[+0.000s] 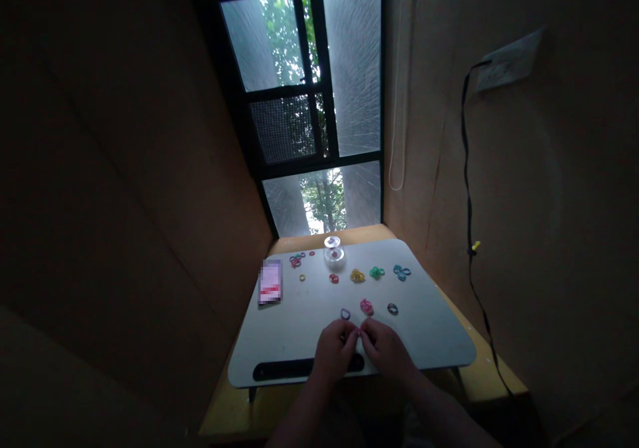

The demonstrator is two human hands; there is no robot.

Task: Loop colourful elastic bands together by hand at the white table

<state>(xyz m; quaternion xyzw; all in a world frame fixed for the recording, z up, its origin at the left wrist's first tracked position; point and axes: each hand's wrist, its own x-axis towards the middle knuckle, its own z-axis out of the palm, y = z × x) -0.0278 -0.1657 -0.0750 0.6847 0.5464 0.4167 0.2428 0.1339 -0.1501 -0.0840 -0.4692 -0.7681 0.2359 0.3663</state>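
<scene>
My left hand [335, 349] and my right hand [383, 345] meet over the front of a white lap table [279, 335]. Both are closed, thumbs and fingers pinched together, fingertips touching or nearly so. A tiny pinkish bit shows between them, too small to name. Just beyond my fingers lie a purple loop [345, 314], a pile of pink loops [367, 307] and a dark loop [393, 309]; they look like small hair ties. Farther back sit a red bunch [334, 278], a yellow bunch [357, 275], a green bunch [377, 273] and a blue-teal bunch [402, 273].
A clear round container [334, 255] stands at the table's back edge. Mixed loops [296, 260] and a single yellow loop [302, 277] lie at the back left, beside a blurred-out phone-like rectangle [270, 281]. A black cable [468, 188] hangs along the right wall.
</scene>
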